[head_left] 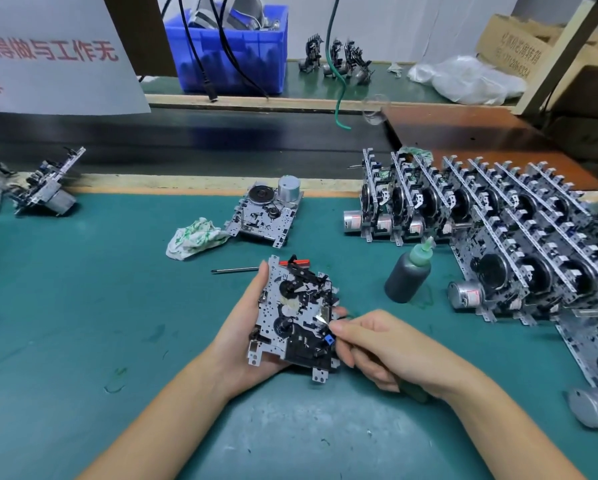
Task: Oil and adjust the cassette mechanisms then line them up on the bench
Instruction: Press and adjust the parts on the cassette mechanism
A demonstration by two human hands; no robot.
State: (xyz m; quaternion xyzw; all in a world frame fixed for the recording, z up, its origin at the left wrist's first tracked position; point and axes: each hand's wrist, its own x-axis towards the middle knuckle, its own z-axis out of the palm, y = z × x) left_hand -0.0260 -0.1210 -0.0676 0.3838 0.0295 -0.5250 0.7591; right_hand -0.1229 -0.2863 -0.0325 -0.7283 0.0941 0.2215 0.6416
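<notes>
left hand (245, 337) grips cassette mech (295, 313), long axis running away from body, right hand (384, 348) pinching green-handled tool (413, 391) at its right edge, lined-up row (519, 237) lies to the right, so right hand's nearer.

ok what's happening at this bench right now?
A person's left hand holds a grey metal cassette mechanism with black parts above the green bench mat. The right hand grips a green-handled tool, its tip at the mechanism's right edge. A dark oil bottle with green nozzle stands nearby. Rows of upright mechanisms line the right side; one more lies flat beside a crumpled white-green rag.
</notes>
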